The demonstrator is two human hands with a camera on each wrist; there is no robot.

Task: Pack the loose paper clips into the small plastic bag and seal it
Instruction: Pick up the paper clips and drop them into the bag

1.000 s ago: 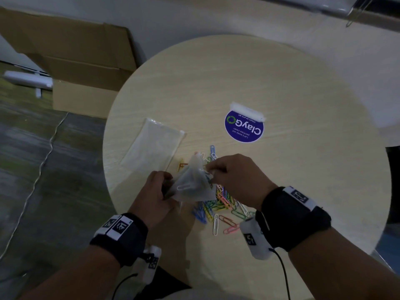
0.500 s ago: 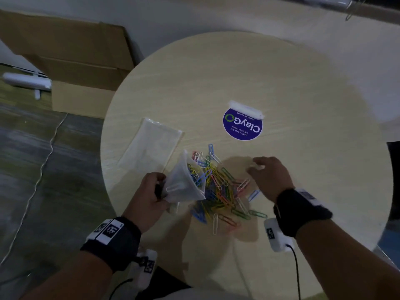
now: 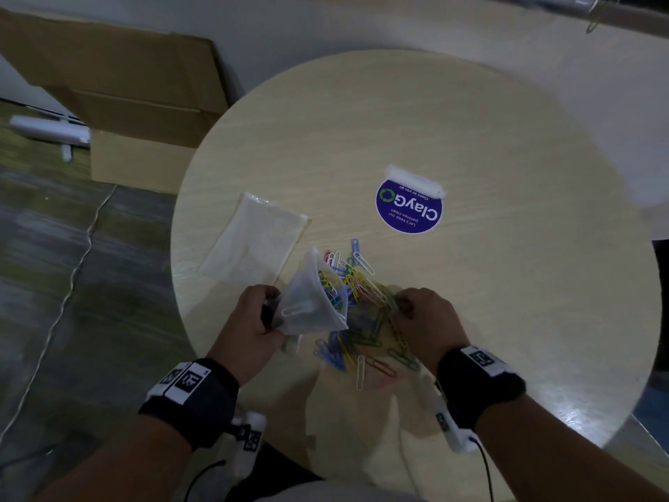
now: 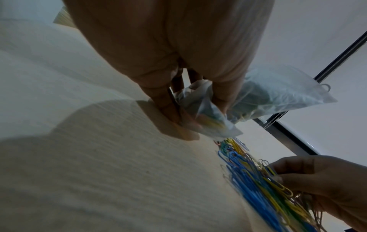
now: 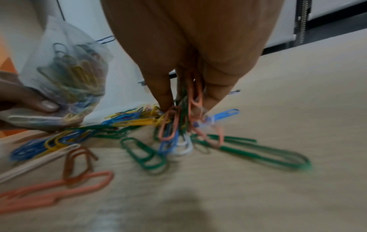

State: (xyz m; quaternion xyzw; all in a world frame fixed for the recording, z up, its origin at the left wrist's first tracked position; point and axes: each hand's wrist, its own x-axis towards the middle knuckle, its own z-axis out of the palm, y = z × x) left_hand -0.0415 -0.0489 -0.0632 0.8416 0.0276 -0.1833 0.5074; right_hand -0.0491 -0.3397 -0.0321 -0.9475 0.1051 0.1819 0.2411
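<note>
Beside the blue round sticker (image 3: 408, 211), on its near side, the paper clips (image 3: 362, 320) lie heaped on the desk (image 3: 506, 284). Right hand (image 3: 425, 322) pinches a tangled bunch of them; left hand (image 3: 253, 322) grips the small plastic bag (image 3: 311, 306), part-filled. Clips look light, slippery and prone to snag: gather small pinches. Bag is limp; hold near its mouth.

Left hand (image 3: 253, 317) gripping, right hand (image 3: 421, 322) pinching downward.
</note>
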